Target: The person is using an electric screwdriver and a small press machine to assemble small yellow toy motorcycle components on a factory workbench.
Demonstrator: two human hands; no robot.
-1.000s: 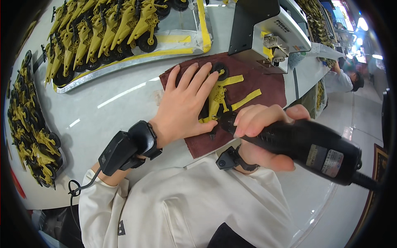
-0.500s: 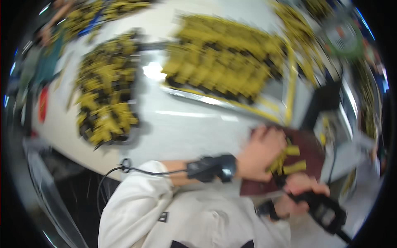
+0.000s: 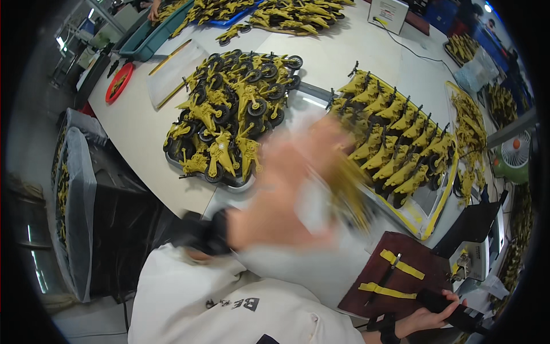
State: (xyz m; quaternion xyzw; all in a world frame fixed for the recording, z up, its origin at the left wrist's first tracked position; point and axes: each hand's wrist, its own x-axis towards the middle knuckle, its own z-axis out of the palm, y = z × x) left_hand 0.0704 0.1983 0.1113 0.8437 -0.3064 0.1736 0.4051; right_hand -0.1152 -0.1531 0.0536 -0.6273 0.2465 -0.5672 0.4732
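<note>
My left hand [image 3: 275,198] is smeared by motion above the table, between the heap of toy motorcycles and the yellow-edged tray. A blurred yellow toy motorcycle [image 3: 350,198] appears gripped between its thumb and fingers; its details are lost. At the lower right, my right hand [image 3: 429,318] is closed round a black handheld power tool [image 3: 452,312], apparently an electric screwdriver, its tip not distinct. Beside it lies a maroon mat [image 3: 366,269] with two yellow strips [image 3: 403,265] and a thin dark bar on it. Neither hand touches the mat's middle.
Yellow-and-black toy motorcycles [image 3: 220,109] heap a tray at centre left. Rows of them fill a yellow-edged tray [image 3: 427,229] on the right. Farther off are a red dish [image 3: 109,92], a teal bin [image 3: 152,43], a small fan [image 3: 515,149] and a metal box [image 3: 388,14].
My left hand has left the mat and swung up and left, with the yellow toy motorcycle. My right hand and the black tool have shifted to the mat's lower right. The view has turned.
</note>
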